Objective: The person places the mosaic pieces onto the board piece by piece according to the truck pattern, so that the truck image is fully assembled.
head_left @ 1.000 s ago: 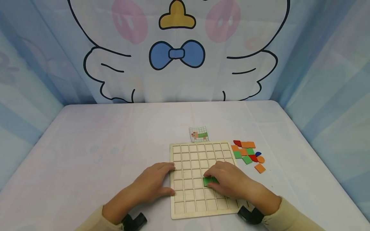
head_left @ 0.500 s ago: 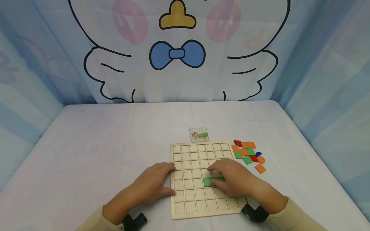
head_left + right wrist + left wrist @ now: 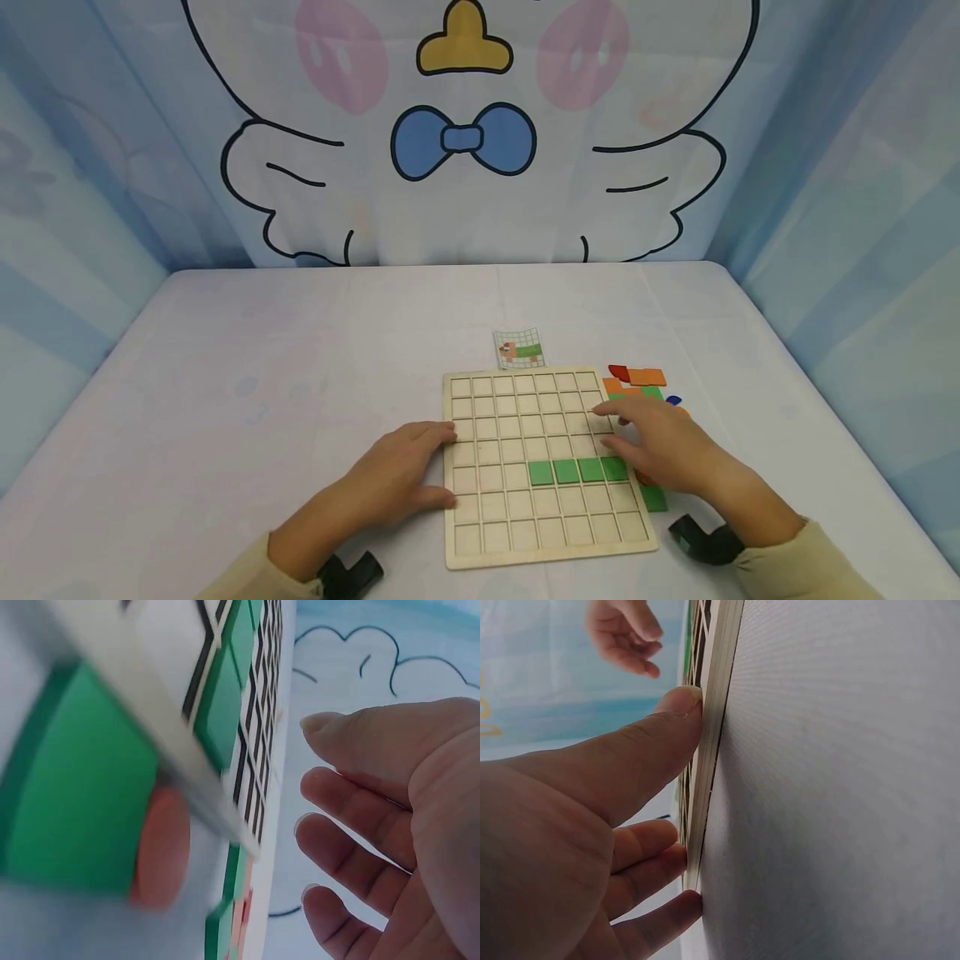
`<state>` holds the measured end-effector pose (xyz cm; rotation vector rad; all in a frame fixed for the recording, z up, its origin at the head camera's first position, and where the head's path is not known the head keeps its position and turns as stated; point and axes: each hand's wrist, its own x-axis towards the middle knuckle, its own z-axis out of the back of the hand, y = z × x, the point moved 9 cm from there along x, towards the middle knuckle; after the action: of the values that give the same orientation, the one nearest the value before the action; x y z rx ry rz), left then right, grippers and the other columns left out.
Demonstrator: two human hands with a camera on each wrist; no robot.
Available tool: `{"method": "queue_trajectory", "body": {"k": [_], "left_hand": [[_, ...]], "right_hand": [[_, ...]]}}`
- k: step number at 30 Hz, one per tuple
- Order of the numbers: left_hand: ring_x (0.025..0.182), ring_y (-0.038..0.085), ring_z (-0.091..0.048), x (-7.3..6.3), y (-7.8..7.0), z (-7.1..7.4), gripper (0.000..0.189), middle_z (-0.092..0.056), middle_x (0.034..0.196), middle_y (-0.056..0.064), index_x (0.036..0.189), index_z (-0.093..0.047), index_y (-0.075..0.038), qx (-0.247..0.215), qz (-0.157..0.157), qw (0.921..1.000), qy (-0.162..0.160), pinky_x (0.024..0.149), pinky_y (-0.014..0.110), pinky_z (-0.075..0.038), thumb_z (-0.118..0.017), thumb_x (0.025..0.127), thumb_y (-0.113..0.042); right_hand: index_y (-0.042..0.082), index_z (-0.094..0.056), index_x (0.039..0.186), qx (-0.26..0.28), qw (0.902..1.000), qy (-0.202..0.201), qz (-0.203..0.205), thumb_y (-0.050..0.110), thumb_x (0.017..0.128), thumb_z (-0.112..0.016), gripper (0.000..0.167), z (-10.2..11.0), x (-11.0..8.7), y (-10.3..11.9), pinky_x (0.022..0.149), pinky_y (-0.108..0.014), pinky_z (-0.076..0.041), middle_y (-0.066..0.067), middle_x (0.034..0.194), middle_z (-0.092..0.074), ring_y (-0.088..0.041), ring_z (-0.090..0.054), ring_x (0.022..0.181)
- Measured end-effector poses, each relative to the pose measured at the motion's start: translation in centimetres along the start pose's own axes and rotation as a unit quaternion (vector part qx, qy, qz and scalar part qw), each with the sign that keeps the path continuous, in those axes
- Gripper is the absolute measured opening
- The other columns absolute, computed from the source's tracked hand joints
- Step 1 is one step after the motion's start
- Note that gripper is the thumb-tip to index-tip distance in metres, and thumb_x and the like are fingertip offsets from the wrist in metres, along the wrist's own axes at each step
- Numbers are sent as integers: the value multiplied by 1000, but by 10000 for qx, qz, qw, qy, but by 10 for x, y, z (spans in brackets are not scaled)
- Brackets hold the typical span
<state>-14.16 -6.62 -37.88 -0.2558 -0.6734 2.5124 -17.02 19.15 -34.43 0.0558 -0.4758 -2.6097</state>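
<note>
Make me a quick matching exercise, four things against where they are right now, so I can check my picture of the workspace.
Things:
1. Left hand
2. Right hand
3. Four green squares
4. Picture card

Places:
A. Over the right edge of the grid board, holding nothing
B. Just beyond the board's far edge
C. Touching the board's left edge
D. Side by side in one row of the board's cells

Pairs: 1-C, 2-A, 3-D, 4-B
</note>
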Motion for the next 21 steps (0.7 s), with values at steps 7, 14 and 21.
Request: {"method": "queue_trajectory", "body": {"k": [7,14,21], "left_hand": [[133,34,-47,1,1,-1,71,-52,144,13,135,-55,-1,70,29,10000,18,109,50,-39,-85,80,-36],[134,34,-46,1,0,-1,71,-52,144,13,135,-54,-1,29,6,10000,41,109,50,-39,-84,81,-36],[134,34,-46,1,0,-1,71,-52,144,13,135,-54,-1,61,-19,10000,57,109,50,-39,-84,81,-36]], "right_hand": [[2,-67,123,-10,9985,-224,-502,14,88,-76,39,13,-8,-33,83,-51,-54,-9,106,-71,-28,-66,95],[-1,-68,119,-209,9980,-246,-537,12,86,-76,36,15,-14,-49,84,-55,-54,-14,111,-70,-33,-66,98],[0,-68,119,-63,9964,95,-838,14,88,-75,34,5,-15,-55,85,-52,-55,-12,112,-70,-29,-65,96]]}}
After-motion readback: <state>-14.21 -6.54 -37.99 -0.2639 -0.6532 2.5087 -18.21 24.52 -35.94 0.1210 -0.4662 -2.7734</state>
